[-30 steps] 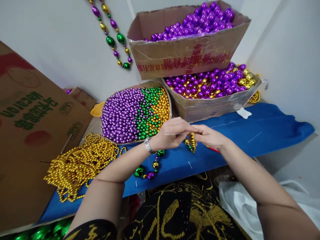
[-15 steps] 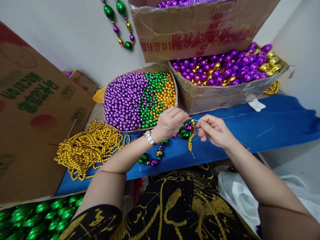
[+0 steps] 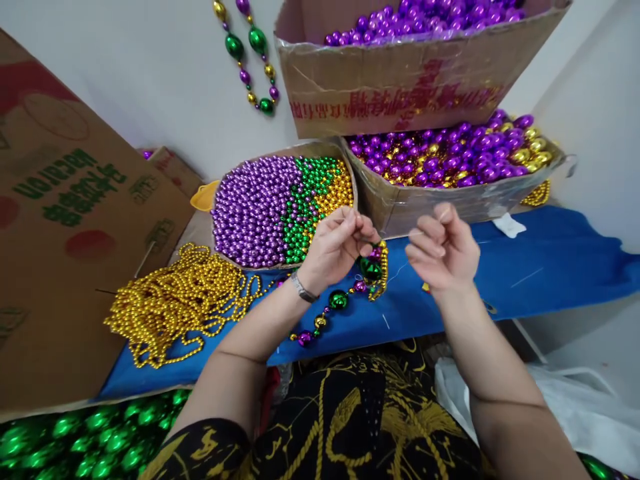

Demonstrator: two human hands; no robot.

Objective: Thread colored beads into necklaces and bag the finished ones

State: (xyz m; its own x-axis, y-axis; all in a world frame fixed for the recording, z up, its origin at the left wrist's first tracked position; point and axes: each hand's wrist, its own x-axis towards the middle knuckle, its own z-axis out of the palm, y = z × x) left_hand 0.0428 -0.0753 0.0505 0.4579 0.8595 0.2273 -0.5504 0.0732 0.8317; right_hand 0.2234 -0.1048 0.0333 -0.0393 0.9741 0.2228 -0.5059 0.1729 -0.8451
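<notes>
My left hand [image 3: 337, 245], with a watch [image 3: 303, 287] on its wrist, is turned palm up, fingers curled in a pinch on a thin white thread [image 3: 399, 272]. To its right, my right hand [image 3: 444, 248] is raised and closed, slightly blurred, with the thread at its fingers. Under my left hand, a strand of large green, purple and gold beads [image 3: 339, 300] lies along the blue cloth [image 3: 505, 287]. A short run of small gold beads [image 3: 383, 270] hangs beside a big green bead [image 3: 371, 268].
An open box of small purple, green and gold beads [image 3: 255, 207] stands ahead. Right of it, a carton [image 3: 440, 207] holds larger purple and gold beads, with another carton [image 3: 360, 87] above. Gold bead strands [image 3: 170, 300] heap at left, near a tall carton [image 3: 50, 287]. A bead necklace [image 3: 257, 41] hangs on the wall.
My hands have moved apart from close together. The left has rolled palm up, and the right has risen and closed into a fist. The bead strand now lies straighter.
</notes>
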